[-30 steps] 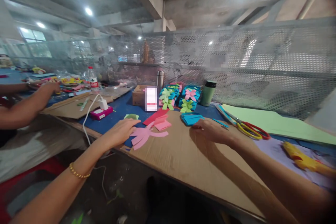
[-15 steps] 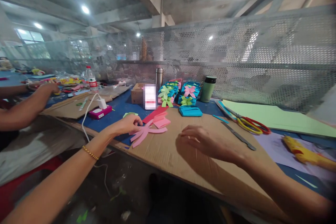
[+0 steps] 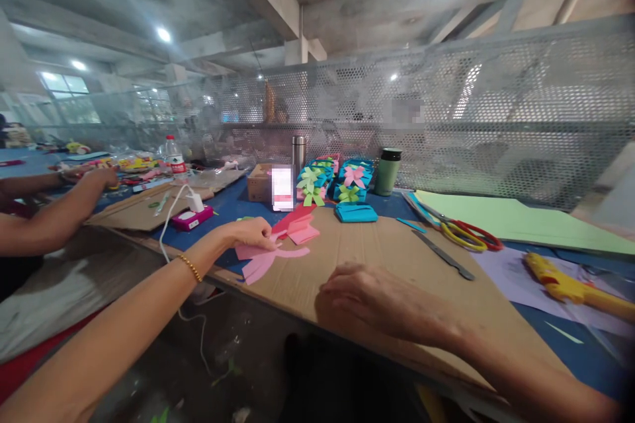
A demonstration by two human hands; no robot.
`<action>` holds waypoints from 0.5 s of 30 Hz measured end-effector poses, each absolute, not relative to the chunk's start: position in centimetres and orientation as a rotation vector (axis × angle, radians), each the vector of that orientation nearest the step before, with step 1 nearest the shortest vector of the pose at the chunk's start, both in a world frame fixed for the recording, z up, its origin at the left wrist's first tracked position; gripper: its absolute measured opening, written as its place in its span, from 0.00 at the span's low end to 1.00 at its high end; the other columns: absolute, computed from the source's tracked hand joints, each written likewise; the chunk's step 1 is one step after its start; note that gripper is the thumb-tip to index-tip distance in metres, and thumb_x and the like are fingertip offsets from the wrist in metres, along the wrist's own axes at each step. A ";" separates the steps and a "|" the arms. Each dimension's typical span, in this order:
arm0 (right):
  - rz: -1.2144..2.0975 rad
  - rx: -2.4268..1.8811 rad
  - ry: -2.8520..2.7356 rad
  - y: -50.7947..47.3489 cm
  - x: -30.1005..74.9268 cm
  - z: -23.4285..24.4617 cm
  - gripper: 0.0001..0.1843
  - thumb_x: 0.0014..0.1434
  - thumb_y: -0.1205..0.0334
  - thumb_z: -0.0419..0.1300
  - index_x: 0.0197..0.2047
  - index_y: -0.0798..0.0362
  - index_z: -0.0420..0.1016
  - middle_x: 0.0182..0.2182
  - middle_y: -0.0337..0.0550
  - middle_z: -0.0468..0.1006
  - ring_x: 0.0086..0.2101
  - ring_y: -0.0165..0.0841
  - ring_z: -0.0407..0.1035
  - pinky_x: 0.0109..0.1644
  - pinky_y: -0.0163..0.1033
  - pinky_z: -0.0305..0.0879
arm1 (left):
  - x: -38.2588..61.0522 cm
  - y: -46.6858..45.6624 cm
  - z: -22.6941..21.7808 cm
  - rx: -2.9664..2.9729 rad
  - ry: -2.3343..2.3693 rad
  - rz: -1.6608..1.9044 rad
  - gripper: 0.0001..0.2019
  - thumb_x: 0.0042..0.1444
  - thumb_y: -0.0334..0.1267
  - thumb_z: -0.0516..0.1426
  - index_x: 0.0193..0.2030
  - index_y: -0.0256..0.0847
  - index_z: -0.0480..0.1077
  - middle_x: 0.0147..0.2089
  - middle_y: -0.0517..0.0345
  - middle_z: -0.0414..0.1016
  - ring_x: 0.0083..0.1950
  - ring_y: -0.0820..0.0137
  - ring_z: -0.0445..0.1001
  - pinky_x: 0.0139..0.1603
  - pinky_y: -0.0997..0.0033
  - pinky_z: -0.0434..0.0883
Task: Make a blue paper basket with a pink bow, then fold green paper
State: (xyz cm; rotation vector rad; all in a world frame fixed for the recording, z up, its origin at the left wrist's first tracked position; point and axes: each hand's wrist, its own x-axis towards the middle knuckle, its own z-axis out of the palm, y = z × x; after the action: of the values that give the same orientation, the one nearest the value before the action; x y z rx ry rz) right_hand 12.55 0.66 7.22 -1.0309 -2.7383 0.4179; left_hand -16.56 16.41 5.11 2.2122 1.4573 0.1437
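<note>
My left hand point(image 3: 252, 233), a gold bead bracelet on its wrist, is closed with its fingertips on a pink paper cut-out with several strips point(image 3: 260, 264). The cut-out lies at the cardboard's left edge and is blurred. Folded pink paper point(image 3: 302, 231) and a red sheet point(image 3: 296, 217) lie just beyond the fingers. My right hand point(image 3: 354, 294) hovers low over or rests on the cardboard point(image 3: 347, 238) near its front edge; I cannot tell which. Its fingers are loosely bent, palm down, with no object visible in them.
Behind stand paper-flower-trimmed blue pieces point(image 3: 353, 178), a phone-like bright screen point(image 3: 282, 188) and a green tumbler point(image 3: 387, 172). Folded blue paper point(image 3: 356, 213), a blade point(image 3: 444, 256), scissors point(image 3: 466, 236) and a yellow glue gun point(image 3: 560, 283) lie around. Another person's arm point(image 3: 64, 208) works at left.
My right hand has come down and nearer to the table's front edge. My left hand has shifted slightly right over the pink cut-out, whose strips have moved. The view has tilted a little.
</note>
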 end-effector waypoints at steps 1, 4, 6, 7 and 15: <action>0.417 -1.040 -2.737 0.6 12.7 7.2 0.15 0.72 0.64 0.52 0.51 0.48 0.80 0.46 0.44 0.80 0.47 0.36 0.73 0.51 0.40 0.67 | -16.9 16.2 5.3 2.183 1.441 0.170 0.15 0.61 0.47 0.62 0.33 0.36 0.70 0.30 0.64 0.68 0.28 0.74 0.66 0.30 0.73 0.65; 0.432 -1.055 -2.718 0.5 13.2 7.0 0.14 0.72 0.64 0.53 0.51 0.50 0.80 0.47 0.46 0.80 0.47 0.37 0.74 0.51 0.40 0.67 | -18.2 15.1 5.8 2.088 1.409 0.330 0.17 0.51 0.49 0.65 0.26 0.37 0.69 0.24 0.65 0.64 0.25 0.74 0.61 0.27 0.73 0.56; 0.476 -1.046 -2.679 0.5 13.6 6.8 0.15 0.72 0.62 0.52 0.51 0.51 0.81 0.47 0.46 0.81 0.46 0.37 0.74 0.51 0.40 0.67 | -18.7 13.7 6.2 2.033 1.386 0.485 0.19 0.47 0.52 0.65 0.25 0.38 0.68 0.24 0.65 0.64 0.26 0.74 0.62 0.28 0.71 0.54; 0.524 -1.044 -2.628 0.6 13.7 6.7 0.15 0.71 0.61 0.53 0.50 0.50 0.81 0.46 0.46 0.81 0.45 0.37 0.75 0.50 0.41 0.67 | -18.6 12.8 6.5 2.007 1.369 0.561 0.19 0.48 0.54 0.64 0.26 0.38 0.69 0.25 0.63 0.66 0.27 0.73 0.63 0.28 0.71 0.54; 0.802 -1.205 -1.963 -0.2 14.2 5.7 0.32 0.67 0.50 0.57 0.69 0.54 0.60 0.53 0.54 0.78 0.47 0.39 0.74 0.50 0.46 0.71 | -9.7 5.5 7.1 1.665 1.006 0.925 0.22 0.50 0.54 0.66 0.41 0.36 0.77 0.39 0.50 0.80 0.37 0.63 0.75 0.36 0.67 0.69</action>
State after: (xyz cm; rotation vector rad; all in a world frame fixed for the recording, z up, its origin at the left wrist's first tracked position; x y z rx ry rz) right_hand 14.18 -0.18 5.67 -1.2050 -1.9634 0.8024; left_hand -9.74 5.50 7.05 1.6648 1.0061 0.9255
